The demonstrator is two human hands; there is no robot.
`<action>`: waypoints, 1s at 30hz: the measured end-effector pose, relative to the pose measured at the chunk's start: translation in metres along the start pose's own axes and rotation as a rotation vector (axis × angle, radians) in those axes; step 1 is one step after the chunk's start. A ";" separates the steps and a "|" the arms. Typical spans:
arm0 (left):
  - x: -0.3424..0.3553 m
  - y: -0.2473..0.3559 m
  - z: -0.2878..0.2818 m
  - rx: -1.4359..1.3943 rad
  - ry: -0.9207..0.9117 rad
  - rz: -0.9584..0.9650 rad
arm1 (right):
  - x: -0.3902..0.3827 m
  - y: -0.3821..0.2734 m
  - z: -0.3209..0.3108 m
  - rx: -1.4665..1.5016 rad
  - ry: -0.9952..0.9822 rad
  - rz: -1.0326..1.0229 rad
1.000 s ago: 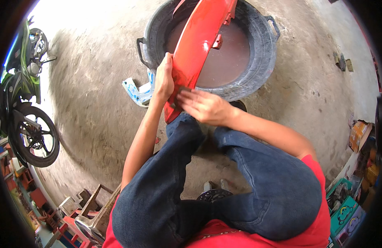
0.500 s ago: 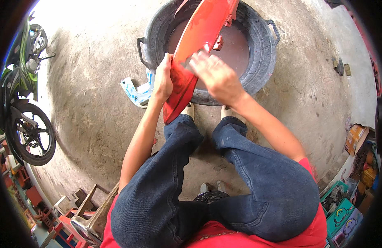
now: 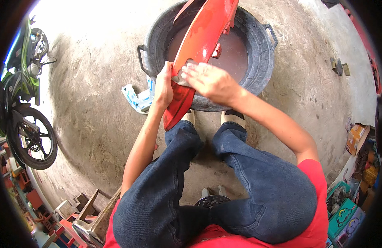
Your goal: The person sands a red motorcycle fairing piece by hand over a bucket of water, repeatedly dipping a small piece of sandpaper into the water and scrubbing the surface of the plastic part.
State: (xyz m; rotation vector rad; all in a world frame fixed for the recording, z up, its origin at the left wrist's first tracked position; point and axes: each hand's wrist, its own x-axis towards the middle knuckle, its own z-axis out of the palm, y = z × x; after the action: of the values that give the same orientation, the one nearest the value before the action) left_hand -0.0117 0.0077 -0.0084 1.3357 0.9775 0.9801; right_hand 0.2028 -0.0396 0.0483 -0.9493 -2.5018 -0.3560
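Note:
A long, glossy red motorcycle body panel (image 3: 204, 33) slants over a black two-handled tub (image 3: 260, 62). Its darker, pointed end hangs toward my left knee. My left hand (image 3: 163, 87) grips the panel's left edge, with the thumb up along that side. Under the flat fingers of my right hand (image 3: 213, 83) is a thin grey sheet (image 3: 180, 79) that looks like sandpaper, pressed against the panel's face. The brownish liquid (image 3: 234, 49) in the tub lies below the panel.
A white and blue plastic part (image 3: 138, 99) lies on the concrete floor beside the tub. A green and black motorcycle (image 3: 29, 111) stands at the far left. A worn wooden stool (image 3: 96, 221) is by my left side, and boxes (image 3: 342, 215) are piled at the right.
My right hand has slid a little down and left along the panel, and the grey sheet shows more plainly. The left hand keeps its grip as the panel's lower tip sits slightly lower.

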 end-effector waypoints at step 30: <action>0.004 -0.011 -0.002 0.095 0.055 0.022 | -0.092 0.010 -0.037 0.337 -0.225 0.592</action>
State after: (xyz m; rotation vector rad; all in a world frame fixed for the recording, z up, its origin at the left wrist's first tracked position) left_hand -0.0122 0.0118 -0.0190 1.4066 1.0645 1.0025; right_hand 0.2827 -0.0985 0.0367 -1.5694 -2.2165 0.3628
